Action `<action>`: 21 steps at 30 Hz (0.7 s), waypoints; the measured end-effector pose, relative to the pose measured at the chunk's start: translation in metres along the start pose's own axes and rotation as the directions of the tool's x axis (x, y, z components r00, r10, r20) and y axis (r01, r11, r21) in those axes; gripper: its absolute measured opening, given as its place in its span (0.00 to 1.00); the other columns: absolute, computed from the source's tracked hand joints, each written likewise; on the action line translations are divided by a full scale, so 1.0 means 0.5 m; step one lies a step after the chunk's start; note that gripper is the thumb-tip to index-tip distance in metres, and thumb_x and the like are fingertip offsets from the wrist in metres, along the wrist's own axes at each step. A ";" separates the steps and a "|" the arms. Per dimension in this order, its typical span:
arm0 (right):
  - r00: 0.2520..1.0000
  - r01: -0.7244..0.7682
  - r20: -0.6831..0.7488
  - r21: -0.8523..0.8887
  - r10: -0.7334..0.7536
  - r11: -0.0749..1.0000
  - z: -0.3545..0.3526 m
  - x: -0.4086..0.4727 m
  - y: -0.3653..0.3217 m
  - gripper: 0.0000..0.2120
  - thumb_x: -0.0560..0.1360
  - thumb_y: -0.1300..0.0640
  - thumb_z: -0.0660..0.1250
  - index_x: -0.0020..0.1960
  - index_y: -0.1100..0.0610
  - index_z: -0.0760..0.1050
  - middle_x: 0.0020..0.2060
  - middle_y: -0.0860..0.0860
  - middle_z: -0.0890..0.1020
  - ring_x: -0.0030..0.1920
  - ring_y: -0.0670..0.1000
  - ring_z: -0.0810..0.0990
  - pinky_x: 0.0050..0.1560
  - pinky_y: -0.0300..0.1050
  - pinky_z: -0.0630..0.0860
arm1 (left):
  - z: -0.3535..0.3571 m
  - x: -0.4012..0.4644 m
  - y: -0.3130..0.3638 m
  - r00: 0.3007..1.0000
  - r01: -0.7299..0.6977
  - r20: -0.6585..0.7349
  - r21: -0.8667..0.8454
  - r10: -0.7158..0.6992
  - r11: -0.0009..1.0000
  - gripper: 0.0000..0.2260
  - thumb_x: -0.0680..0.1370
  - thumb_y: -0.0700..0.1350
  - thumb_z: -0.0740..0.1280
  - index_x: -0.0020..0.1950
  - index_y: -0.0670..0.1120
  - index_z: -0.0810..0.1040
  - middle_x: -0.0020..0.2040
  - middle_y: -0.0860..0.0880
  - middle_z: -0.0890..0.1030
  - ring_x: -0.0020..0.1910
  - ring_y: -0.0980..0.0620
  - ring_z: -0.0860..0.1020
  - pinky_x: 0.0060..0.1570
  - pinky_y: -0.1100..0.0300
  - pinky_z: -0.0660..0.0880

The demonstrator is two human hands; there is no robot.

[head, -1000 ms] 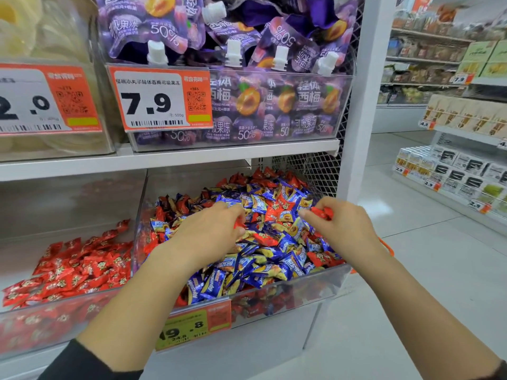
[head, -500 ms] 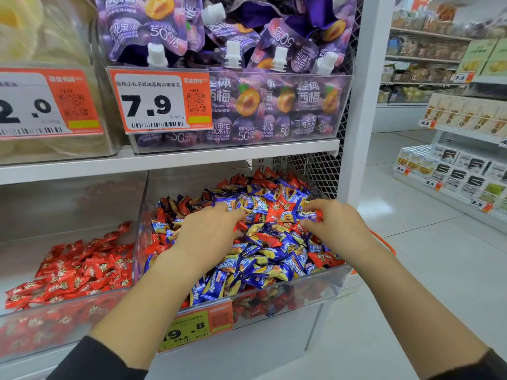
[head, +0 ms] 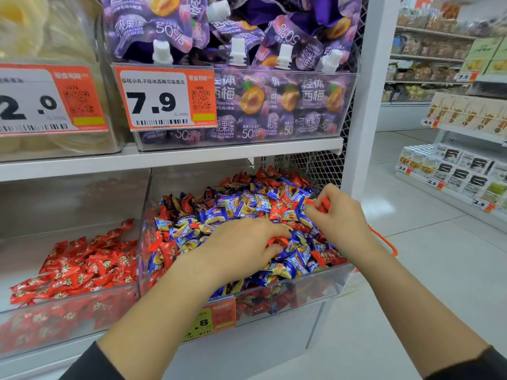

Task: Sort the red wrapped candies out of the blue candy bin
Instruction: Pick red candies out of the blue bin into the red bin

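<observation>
A clear bin [head: 315, 286] on the lower shelf holds a heap of blue wrapped candies [head: 233, 207] mixed with red wrapped candies [head: 282, 209]. My left hand [head: 241, 248] lies on the heap's middle, its fingers curled round red candies [head: 277, 240]. My right hand [head: 337, 218] is over the heap's right side and pinches red candies [head: 319, 203] between thumb and fingers. To the left, a second clear bin [head: 68, 319] holds only red candies [head: 79, 267].
Above, a shelf [head: 164, 160] carries a bin of purple jelly pouches [head: 274, 105] with a 7.9 price tag [head: 164, 98]. A white upright post [head: 365, 105] stands right of the bins. An orange handle [head: 384, 239] shows behind my right wrist. Aisle floor and more shelves [head: 466, 165] lie right.
My right hand dipped into the heap, then lifted slightly holding red candy. My left hand slid a little toward the front, still gripping red candies.
</observation>
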State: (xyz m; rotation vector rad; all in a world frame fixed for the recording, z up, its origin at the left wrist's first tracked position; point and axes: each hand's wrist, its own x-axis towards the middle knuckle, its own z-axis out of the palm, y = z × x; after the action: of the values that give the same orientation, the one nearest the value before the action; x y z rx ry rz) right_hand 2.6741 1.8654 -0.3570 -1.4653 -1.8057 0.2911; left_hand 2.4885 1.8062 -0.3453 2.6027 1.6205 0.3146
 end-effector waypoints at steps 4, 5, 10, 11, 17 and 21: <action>0.990 0.010 0.138 0.058 -0.018 0.998 0.017 0.004 -0.023 0.09 0.74 0.56 0.66 0.53 0.47 0.72 0.31 0.47 0.75 0.29 0.47 0.69 0.32 0.43 0.69 | 0.013 0.006 0.009 0.997 -0.013 0.071 0.106 0.005 0.994 0.18 0.81 0.57 0.57 0.71 0.58 0.66 0.69 0.56 0.68 0.62 0.51 0.73 0.46 0.58 0.71; 0.981 0.033 0.190 0.009 -0.034 0.999 0.024 0.006 -0.025 0.11 0.74 0.54 0.66 0.56 0.45 0.74 0.30 0.46 0.74 0.29 0.46 0.70 0.31 0.40 0.68 | 0.017 0.007 0.009 0.998 0.001 0.063 0.136 -0.010 0.991 0.18 0.81 0.57 0.57 0.70 0.57 0.65 0.68 0.55 0.68 0.60 0.49 0.74 0.44 0.58 0.70; 0.941 0.085 0.333 -0.057 -0.061 0.995 0.051 0.013 -0.025 0.14 0.74 0.48 0.69 0.59 0.46 0.79 0.48 0.46 0.82 0.49 0.48 0.78 0.44 0.38 0.71 | 0.020 0.001 -0.010 0.997 0.075 -0.029 0.079 -0.072 0.994 0.10 0.81 0.52 0.59 0.62 0.53 0.68 0.55 0.51 0.75 0.53 0.47 0.76 0.44 0.53 0.74; 0.942 0.094 0.327 -0.049 -0.073 0.994 0.056 0.013 -0.022 0.10 0.74 0.48 0.70 0.55 0.47 0.80 0.46 0.46 0.82 0.47 0.47 0.78 0.42 0.37 0.70 | 0.015 -0.001 -0.016 0.995 0.079 -0.061 0.023 -0.078 0.997 0.08 0.81 0.52 0.59 0.59 0.52 0.69 0.52 0.52 0.77 0.51 0.48 0.77 0.44 0.54 0.74; 0.994 0.037 0.099 0.059 -0.043 0.998 0.044 0.013 -0.010 0.06 0.74 0.50 0.67 0.44 0.52 0.78 0.36 0.50 0.78 0.36 0.47 0.74 0.35 0.42 0.68 | -0.040 -0.037 -0.084 0.902 0.222 -0.307 -0.270 -0.303 0.937 0.06 0.79 0.54 0.61 0.51 0.54 0.73 0.39 0.55 0.78 0.40 0.52 0.77 0.44 0.54 0.75; 0.997 -0.054 0.065 0.177 0.043 0.983 0.024 0.010 0.001 0.12 0.72 0.42 0.69 0.39 0.50 0.76 0.32 0.46 0.77 0.34 0.46 0.74 0.35 0.42 0.69 | -0.047 -0.063 -0.112 0.906 0.295 -0.225 -0.274 -0.360 0.915 0.08 0.76 0.56 0.65 0.44 0.53 0.73 0.36 0.52 0.79 0.37 0.52 0.77 0.40 0.54 0.73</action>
State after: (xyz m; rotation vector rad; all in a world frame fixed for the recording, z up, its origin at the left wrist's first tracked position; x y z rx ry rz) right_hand 2.6662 1.8733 -0.3634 -1.3887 -1.7446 0.5147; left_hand 2.4210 1.8018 -0.3353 2.1365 1.9332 0.8137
